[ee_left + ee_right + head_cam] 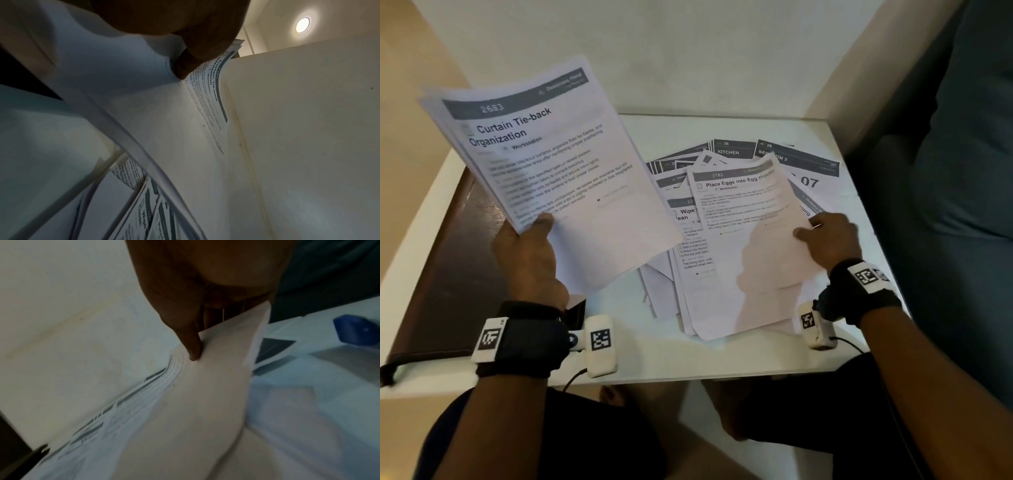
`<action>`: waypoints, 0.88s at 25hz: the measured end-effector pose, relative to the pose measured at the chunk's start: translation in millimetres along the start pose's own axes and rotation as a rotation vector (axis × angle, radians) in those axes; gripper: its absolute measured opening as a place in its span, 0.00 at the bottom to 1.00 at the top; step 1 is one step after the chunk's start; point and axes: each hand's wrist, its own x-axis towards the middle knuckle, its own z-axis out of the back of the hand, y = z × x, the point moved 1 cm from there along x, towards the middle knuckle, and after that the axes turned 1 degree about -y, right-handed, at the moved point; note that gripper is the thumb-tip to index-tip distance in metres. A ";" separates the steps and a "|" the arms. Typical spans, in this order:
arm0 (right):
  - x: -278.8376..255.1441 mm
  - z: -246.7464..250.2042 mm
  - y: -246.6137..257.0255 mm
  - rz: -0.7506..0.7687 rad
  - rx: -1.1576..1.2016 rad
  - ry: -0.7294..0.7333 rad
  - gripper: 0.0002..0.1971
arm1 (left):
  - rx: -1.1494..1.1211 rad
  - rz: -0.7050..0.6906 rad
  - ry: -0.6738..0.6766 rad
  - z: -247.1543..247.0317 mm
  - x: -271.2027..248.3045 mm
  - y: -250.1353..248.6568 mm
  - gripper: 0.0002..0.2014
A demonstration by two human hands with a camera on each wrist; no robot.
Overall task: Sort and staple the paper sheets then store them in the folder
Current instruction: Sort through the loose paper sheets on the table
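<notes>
Along the tabletop's point(722, 359) left edge lies a dark folder point(445, 260). Above it the left hand point(527, 257) holds a raised stack of sheets point(544, 164), thumb pinching its lower edge. Right of centre sits the loose pile of sheets point(688, 246). The right hand point(828, 240), the nearer one to that pile, pinches the top sheet point(750, 219) at its right edge, thumb above and the fingers beneath. That sheet's long axis runs from the near edge toward the far edge, so it likely travels leftward onto the stack.

White sheets point(743, 246) — grey header bands, dark brown folder point(445, 274), blue stapler point(357, 331)
</notes>
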 end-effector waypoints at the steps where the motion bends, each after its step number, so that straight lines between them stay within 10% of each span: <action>1: 7.9 7.8 -0.8 0.008 0.031 -0.028 0.19 | -0.002 0.005 0.008 -0.4 -1.5 0.2 0.08; 12: 97.0 31.3 14.8 -0.071 -0.167 -0.099 0.24 | 0.023 -0.002 -0.006 -2.3 8.7 7.7 0.11; 15: 53.7 23.4 22.9 -0.016 -0.147 -0.153 0.28 | 0.032 -0.002 -0.013 -0.7 8.1 6.6 0.09; 19: -35.0 -12.4 18.0 -0.020 -0.172 0.138 0.54 | 0.025 -0.015 0.011 6.1 7.6 4.9 0.09; 22: -59.6 -29.2 5.1 -0.030 -0.202 0.156 0.51 | 0.043 -0.031 0.002 15.4 12.6 4.3 0.09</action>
